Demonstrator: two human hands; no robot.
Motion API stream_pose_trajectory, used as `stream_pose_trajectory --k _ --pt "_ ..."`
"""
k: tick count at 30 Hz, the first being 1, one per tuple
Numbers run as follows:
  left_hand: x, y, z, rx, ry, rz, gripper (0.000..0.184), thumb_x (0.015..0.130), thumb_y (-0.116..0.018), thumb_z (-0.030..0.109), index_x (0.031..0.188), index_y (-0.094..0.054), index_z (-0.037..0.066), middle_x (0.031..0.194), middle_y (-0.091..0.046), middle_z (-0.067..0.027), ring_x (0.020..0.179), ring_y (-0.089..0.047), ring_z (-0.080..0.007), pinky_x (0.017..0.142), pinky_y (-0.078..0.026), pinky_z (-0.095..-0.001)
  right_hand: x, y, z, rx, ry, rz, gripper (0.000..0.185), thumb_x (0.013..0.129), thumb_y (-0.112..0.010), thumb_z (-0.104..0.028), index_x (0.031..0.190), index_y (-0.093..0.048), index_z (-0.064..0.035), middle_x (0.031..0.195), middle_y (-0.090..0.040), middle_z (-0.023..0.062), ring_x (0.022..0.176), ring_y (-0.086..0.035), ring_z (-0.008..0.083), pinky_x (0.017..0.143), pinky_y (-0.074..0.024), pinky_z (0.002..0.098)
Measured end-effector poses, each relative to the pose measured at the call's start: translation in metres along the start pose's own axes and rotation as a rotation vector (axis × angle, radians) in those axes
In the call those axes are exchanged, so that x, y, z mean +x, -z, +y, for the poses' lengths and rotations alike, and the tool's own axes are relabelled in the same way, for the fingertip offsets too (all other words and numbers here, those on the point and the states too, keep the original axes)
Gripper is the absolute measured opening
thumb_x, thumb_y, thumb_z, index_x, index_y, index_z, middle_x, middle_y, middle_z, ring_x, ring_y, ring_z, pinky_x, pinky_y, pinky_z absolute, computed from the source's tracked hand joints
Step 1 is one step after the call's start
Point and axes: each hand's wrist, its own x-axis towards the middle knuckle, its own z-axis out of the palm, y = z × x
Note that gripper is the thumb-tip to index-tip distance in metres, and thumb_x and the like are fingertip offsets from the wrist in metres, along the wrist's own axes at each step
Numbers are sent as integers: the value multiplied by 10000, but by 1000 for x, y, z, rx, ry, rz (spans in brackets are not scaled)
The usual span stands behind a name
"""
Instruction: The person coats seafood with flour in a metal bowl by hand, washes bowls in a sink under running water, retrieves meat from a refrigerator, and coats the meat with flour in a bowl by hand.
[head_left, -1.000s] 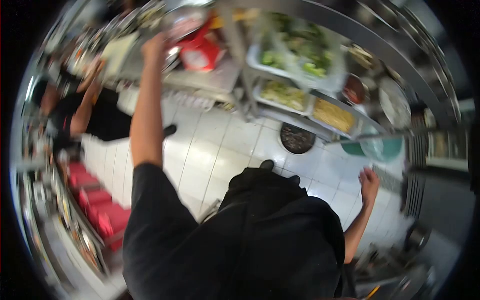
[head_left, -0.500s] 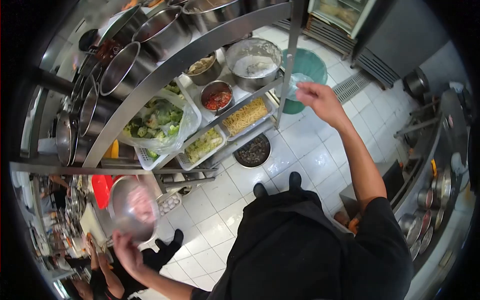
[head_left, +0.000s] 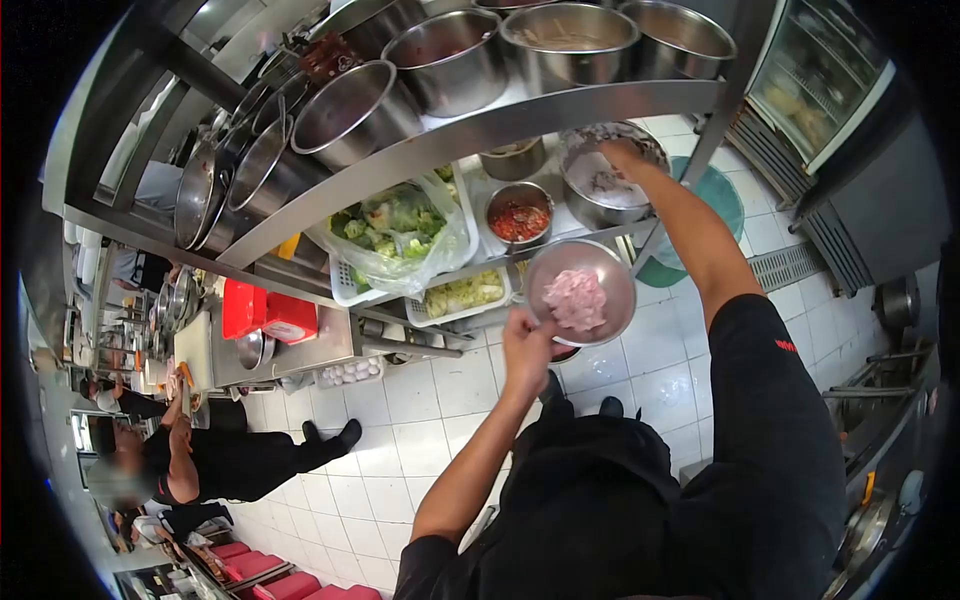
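My left hand [head_left: 527, 350] grips the rim of a steel bowl [head_left: 622, 308] that holds pale pink raw meat pieces [head_left: 575, 299]. This bowl is held up in front of the shelf. My right hand [head_left: 622, 158] reaches under the upper shelf bar into a large steel pot [head_left: 600, 209] with white powder or paste in it. Its fingers are hardly visible there. Beside that pot stands a smaller steel pot of chopped red food [head_left: 518, 220] with a utensil in it.
A bag of broccoli [head_left: 390, 235] sits in a white basket, near a basket of chopped cabbage [head_left: 465, 293]. Steel pots [head_left: 445, 70] line the upper shelf. Right of the rack is a green bin [head_left: 715, 215]. A co-worker [head_left: 230, 455] stands at the left beside a red container [head_left: 265, 312].
The bowl of meat has come from the far left to the front of the shelf in my left hand. My right hand has moved from above the green bin into the large pot.
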Motion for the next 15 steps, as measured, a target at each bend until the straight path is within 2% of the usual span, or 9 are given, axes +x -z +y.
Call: stream_pose_trajectory --k 1,3,4,6,8,9,11,12,15 --pt "11 -9 0 -26 -15 -1 189 736 -555 -55 783 -402 47 806 -536 -104 677 -632 -236 501 -577 -330 10 -6 5 49 -67 -88 355 764 -596 -290 1038 -587 -64 967 -550 79 903 -505 219 711 -424 395" --pt "28 -20 4 -66 -10 -32 192 737 -556 -51 792 -401 46 816 -545 -114 675 -635 -237 498 -574 -328 25 -22 14 -75 -21 -78 374 754 -593 -266 1063 -599 -55 1003 -583 104 910 -535 250 739 -434 420" --pt "34 -22 5 -97 -4 -53 194 739 -558 -47 800 -399 46 826 -554 -124 674 -637 -238 495 -572 -326 28 -26 20 -466 259 -289 382 755 -583 -259 1070 -604 -44 1020 -600 120 909 -552 255 759 -438 409" --pt "40 -22 7 -91 12 -79 171 755 -540 -47 806 -402 40 827 -525 -105 681 -626 -221 496 -573 -319 19 -26 26 -855 524 -508 391 755 -574 -251 1077 -609 -33 1038 -616 136 909 -568 261 779 -442 399" --pt "48 -23 9 -81 23 -116 149 772 -523 -47 813 -406 33 828 -496 -86 687 -616 -204 497 -574 -313 -54 -22 -9 -647 305 -445 419 781 -516 -246 1124 -602 -20 1119 -596 179 1004 -569 263 843 -438 400" --pt "48 -21 9 -64 30 -134 146 775 -520 -46 814 -406 35 825 -495 -84 684 -615 -202 489 -571 -311 -51 -18 -5 -644 287 -444 419 781 -516 -246 1124 -602 -20 1119 -596 179 1004 -569 263 843 -438 400" --pt "49 -20 10 -47 52 -155 143 778 -517 -45 814 -406 37 822 -494 -81 681 -614 -200 481 -569 -310 -40 -4 4 -1017 260 -707 443 756 -527 -254 1074 -597 45 1083 -614 175 928 -575 254 809 -442 352" --pt "50 -21 13 -61 65 -169 142 778 -515 -46 811 -406 38 811 -484 -74 674 -608 -194 478 -568 -311 -50 -2 -3 -899 80 -636 451 738 -541 -244 1078 -596 48 1103 -605 155 908 -569 241 809 -431 359" --pt "54 -20 11 -68 57 -201 145 775 -511 -47 799 -399 42 791 -466 -61 662 -595 -182 472 -567 -311 -28 -7 18 -793 -55 -508 470 726 -560 -242 1106 -586 32 1140 -587 132 917 -556 217 801 -425 367"
